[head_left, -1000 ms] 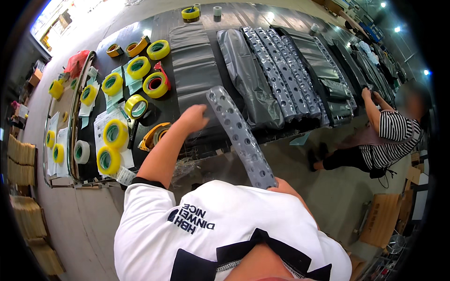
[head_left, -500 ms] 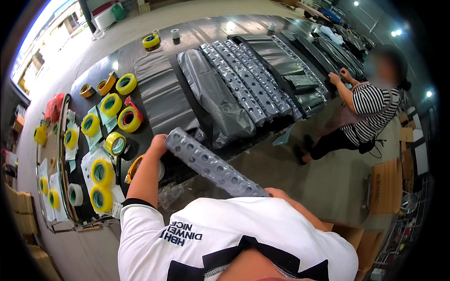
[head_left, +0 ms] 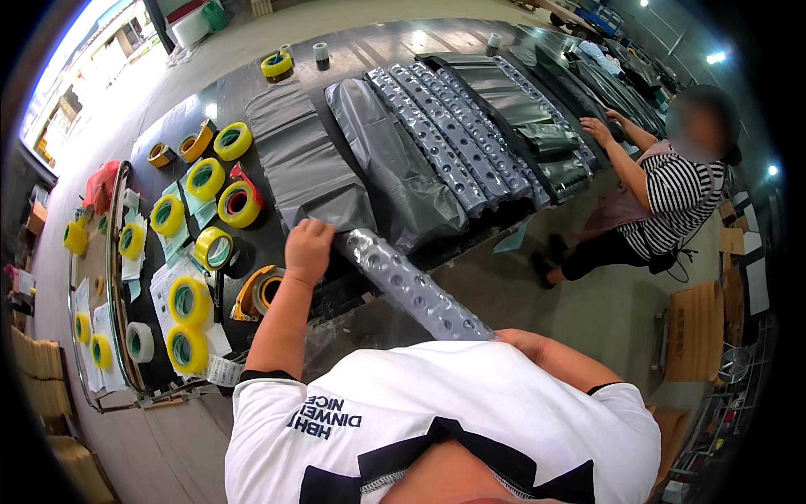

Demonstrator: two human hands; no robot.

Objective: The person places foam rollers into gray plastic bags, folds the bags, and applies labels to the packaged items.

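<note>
Dark worktable (head_left: 353, 50) | left hand (head_left: 308, 249) grips wrapped perforated panel (head_left: 416, 290) | right hand (head_left: 522, 343) steadies it

The right hand (head_left: 520, 340) is mostly hidden behind the white shirt (head_left: 437, 403) (only its knuckles show), as is the perforated strip's (head_left: 411, 290) near end.

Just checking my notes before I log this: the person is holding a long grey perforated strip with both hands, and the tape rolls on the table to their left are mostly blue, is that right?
Not quite. In the head view the left hand and right hand do hold the long grey perforated strip, but the tape rolls on the table to the left are mostly yellow, not blue.
</note>
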